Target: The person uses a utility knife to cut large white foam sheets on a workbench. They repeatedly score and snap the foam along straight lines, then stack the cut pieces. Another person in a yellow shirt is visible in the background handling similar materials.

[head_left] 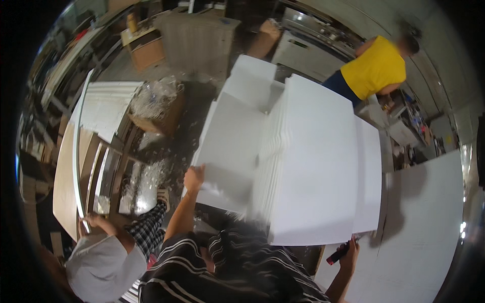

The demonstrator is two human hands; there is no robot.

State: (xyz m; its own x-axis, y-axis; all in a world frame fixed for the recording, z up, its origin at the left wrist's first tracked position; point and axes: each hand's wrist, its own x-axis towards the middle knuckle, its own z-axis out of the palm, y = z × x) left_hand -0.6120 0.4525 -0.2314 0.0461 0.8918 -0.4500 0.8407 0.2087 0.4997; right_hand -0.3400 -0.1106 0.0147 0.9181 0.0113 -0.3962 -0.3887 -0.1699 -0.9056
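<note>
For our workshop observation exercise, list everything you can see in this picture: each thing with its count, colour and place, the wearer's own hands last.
Foam sheet stack: one tall stack, white, centre.
Lower foam sheets: several, white, left of the stack, stepped down.
Large flat sheet: one, white, lower right.
Cardboard box: one, brown, filled with clear plastic wrap, upper left on the floor.
Wooden cabinet: one, tan, top left.
Person in yellow shirt: one, upper right, bent over a bench.
Person in grey cap: one, lower left, checked sleeve, holding a long white strip.
Left hand: one, gripping the edge of a lower foam sheet.
Right hand: one, holding a dark red-tipped tool.
</note>
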